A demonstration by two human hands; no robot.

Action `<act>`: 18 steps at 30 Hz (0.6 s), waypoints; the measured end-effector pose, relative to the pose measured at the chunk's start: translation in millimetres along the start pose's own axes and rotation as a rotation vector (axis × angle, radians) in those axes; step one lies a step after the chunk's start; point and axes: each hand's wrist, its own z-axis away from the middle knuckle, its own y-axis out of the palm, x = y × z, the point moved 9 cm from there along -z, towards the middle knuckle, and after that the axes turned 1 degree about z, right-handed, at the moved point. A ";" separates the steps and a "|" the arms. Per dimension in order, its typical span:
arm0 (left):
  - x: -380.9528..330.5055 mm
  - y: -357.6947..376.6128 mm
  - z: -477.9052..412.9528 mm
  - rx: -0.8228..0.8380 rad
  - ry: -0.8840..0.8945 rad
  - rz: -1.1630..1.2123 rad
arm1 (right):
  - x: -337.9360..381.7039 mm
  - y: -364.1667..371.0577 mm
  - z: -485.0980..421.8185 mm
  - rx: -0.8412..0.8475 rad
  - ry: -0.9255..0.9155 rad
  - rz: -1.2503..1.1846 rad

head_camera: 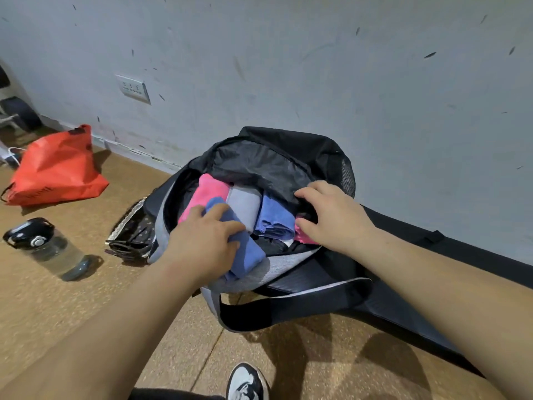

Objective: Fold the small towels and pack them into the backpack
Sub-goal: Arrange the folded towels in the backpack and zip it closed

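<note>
Cork-brown floor, scuffed grey wall behind. Slumped against that wall, a black backpack (288,157), mouth unzipped wide and turned up toward the camera, grey front rim nearest. Packed inside, side by side: pink towel (199,194), grey towel (245,200), blue towel (274,217), and a second pink towel (305,239) at the right edge.

Wrapped over a folded blue towel (248,255), the left hand (202,241), fingers curled across its top. That bundle half in, half out: near end draped over the grey rim, far end nosing in beside the pink towel. Long axis slanting from the rim up and left into the opening, roughly parallel to its neighbours.

Hooked on the backpack's black lining, the right hand (331,215), fingers bent over the edge, seemingly holding the mouth open.

Probably light, soft, limp cloth, apt to unfold if pinched by one corner. Better gripped across the middle of the bundle, all layers together, then pressed down into the gap.

Off to the left: water bottle (49,246), red bag (57,171), and what looks like a dark lace-edged umbrella (129,232).
</note>
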 end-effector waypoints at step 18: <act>-22.5 10.0 11.3 0.194 -0.192 -0.021 | 34.3 31.7 -18.3 0.017 -0.064 0.122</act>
